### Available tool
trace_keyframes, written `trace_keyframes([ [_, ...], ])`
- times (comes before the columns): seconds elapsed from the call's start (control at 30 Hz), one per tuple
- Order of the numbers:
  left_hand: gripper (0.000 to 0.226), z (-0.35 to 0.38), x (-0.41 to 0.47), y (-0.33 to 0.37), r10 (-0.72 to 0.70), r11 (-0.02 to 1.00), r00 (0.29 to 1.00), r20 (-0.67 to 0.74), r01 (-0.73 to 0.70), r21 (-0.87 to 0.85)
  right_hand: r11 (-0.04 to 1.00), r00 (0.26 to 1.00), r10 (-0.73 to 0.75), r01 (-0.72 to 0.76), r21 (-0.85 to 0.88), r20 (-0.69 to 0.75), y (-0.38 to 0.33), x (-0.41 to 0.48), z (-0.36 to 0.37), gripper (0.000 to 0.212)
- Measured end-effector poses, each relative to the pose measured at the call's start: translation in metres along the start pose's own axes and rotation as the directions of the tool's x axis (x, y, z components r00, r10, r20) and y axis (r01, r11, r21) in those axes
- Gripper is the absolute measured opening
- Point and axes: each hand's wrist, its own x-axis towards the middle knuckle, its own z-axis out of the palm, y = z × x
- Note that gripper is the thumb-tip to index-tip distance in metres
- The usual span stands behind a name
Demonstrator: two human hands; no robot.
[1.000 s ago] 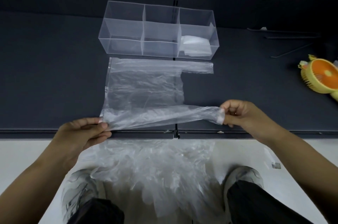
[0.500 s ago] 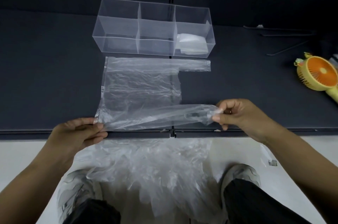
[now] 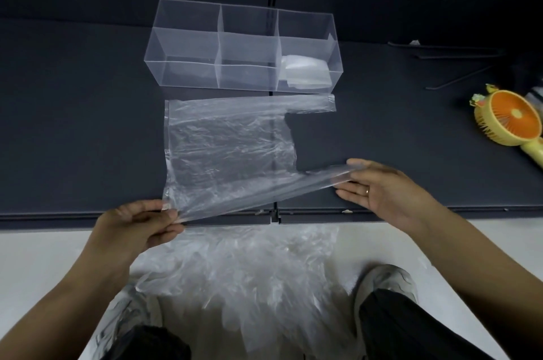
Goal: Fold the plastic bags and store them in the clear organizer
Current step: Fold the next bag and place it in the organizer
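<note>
A clear plastic bag lies flat on the dark shelf, its handles pointing right. My left hand pinches the bag's near left corner at the shelf's front edge. My right hand holds the tip of the near handle between thumb and fingers, lifted slightly off the shelf. Behind the bag stands the clear organizer with three compartments. A folded bag sits in its right compartment; the other two hold nothing. A heap of loose plastic bags lies on the floor between my feet.
A yellow and orange hand fan lies at the shelf's right side. Thin dark metal rods lie behind it. The shelf's front edge runs just under my hands, with pale floor below.
Both hands have raised the bag's near edge off the shelf, so the near handle now slants upward toward my right hand. My right hand's fingers have loosened and spread.
</note>
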Motion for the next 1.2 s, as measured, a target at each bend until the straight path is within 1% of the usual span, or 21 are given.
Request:
trace_keyframes([
  [0.07, 0.015, 0.0, 0.0, -0.001, -0.004, 1.0, 1.0, 0.002, 0.004, -0.008, 0.997, 0.996, 0.058, -0.062, 0.051, 0.07, -0.005, -0.004, -0.006, 0.042],
  [0.1, 0.016, -0.001, 0.0, -0.002, -0.004, 1.0, 1.0, 0.006, 0.004, -0.009, 0.998, 0.997, 0.056, -0.057, 0.023, 0.047, -0.005, -0.004, -0.007, 0.043],
  [0.17, 0.017, -0.001, 0.0, -0.003, 0.002, 1.0, 1.0, 0.014, -0.002, -0.01, 0.994, 0.998, 0.007, -0.013, -0.111, -0.058, -0.002, -0.003, -0.007, 0.036],
  [0.27, 0.024, -0.001, 0.0, -0.004, 0.012, 1.0, 1.0, 0.018, -0.011, -0.028, 0.946, 0.981, -0.111, 0.056, -0.319, -0.157, 0.007, -0.003, -0.007, 0.02],
  [0.37, 0.033, -0.002, -0.001, -0.007, 0.006, 1.0, 1.0, 0.021, -0.006, 0.013, 0.885, 0.941, -0.236, 0.106, -0.453, -0.241, 0.013, -0.007, -0.016, 0.018],
  [0.47, 0.027, 0.002, -0.005, -0.009, 0.017, 0.991, 1.0, 0.011, -0.018, 0.135, 0.769, 0.91, -0.31, 0.072, -0.635, -0.273, 0.011, -0.01, -0.026, 0.021],
  [0.5, 0.027, 0.003, -0.007, -0.009, 0.046, 0.976, 0.999, -0.014, -0.042, 0.215, 0.671, 0.896, -0.345, 0.026, -0.741, -0.28, 0.008, -0.011, -0.027, 0.024],
  [0.53, 0.027, 0.003, -0.009, -0.009, 0.119, 0.934, 0.991, -0.058, -0.092, 0.344, 0.524, 0.868, -0.417, -0.015, -0.852, -0.272, 0.006, -0.011, -0.026, 0.027],
  [0.57, 0.027, 0.002, -0.01, -0.008, 0.248, 0.849, 0.964, -0.101, -0.166, 0.501, 0.371, 0.824, -0.516, -0.033, -0.928, -0.236, 0.003, -0.011, -0.02, 0.03],
  [0.6, 0.026, 0.002, -0.011, -0.005, 0.41, 0.726, 0.904, -0.119, -0.245, 0.643, 0.262, 0.771, -0.614, -0.004, -0.965, -0.17, 0.002, -0.011, -0.009, 0.032],
  [0.63, 0.021, 0.003, -0.012, 0.0, 0.581, 0.593, 0.808, -0.101, -0.335, 0.733, 0.198, 0.723, -0.685, 0.074, -0.977, -0.084, 0.002, -0.01, 0.008, 0.034],
  [0.67, 0.014, 0.006, -0.01, 0.005, 0.707, 0.477, 0.706, -0.049, -0.425, 0.769, 0.141, 0.69, -0.724, 0.182, -0.973, 0.025, 0.006, -0.008, 0.03, 0.035],
  [0.7, 0.014, 0.012, -0.005, 0.008, 0.776, 0.372, 0.63, 0.032, -0.498, 0.783, 0.065, 0.672, -0.723, 0.298, -0.952, 0.161, 0.011, -0.007, 0.055, 0.036],
  [0.73, 0.024, 0.019, 0.002, 0.01, 0.793, 0.273, 0.594, 0.135, -0.544, 0.794, -0.023, 0.667, -0.677, 0.405, -0.914, 0.312, 0.019, -0.004, 0.081, 0.038],
  [0.77, 0.035, 0.027, 0.01, 0.011, 0.761, 0.189, 0.603, 0.241, -0.561, 0.806, -0.097, 0.666, -0.593, 0.498, -0.862, 0.452, 0.029, -0.001, 0.106, 0.042],
  [0.8, 0.046, 0.034, 0.017, 0.01, 0.703, 0.116, 0.632, 0.326, -0.554, 0.825, -0.149, 0.665, -0.495, 0.569, -0.809, 0.559, 0.042, 0.002, 0.129, 0.046],
  [0.87, 0.062, 0.041, 0.026, 0.006, 0.578, -0.023, 0.69, 0.436, -0.52, 0.854, -0.254, 0.648, -0.34, 0.634, -0.73, 0.682, 0.067, 0.012, 0.156, 0.052],
  [0.93, 0.071, 0.038, 0.033, -0.004, 0.523, -0.146, 0.693, 0.497, -0.502, 0.853, -0.397, 0.667, -0.266, 0.582, -0.71, 0.696, 0.082, 0.026, 0.158, 0.057],
  [1.0, 0.069, 0.033, 0.038, -0.009, 0.513, -0.178, 0.702, 0.494, -0.476, 0.861, -0.489, 0.706, -0.27, 0.486, -0.725, 0.655, 0.08, 0.039, 0.142, 0.064],
  [1.03, 0.069, 0.031, 0.04, -0.011, 0.514, -0.175, 0.707, 0.485, -0.467, 0.867, -0.494, 0.729, -0.294, 0.437, -0.752, 0.618, 0.076, 0.043, 0.13, 0.068],
  [1.2, 0.071, 0.029, 0.042, -0.015, 0.515, -0.182, 0.712, 0.478, -0.454, 0.872, -0.384, 0.822, -0.462, 0.153, -0.911, 0.333, 0.057, 0.039, 0.055, 0.077],
])
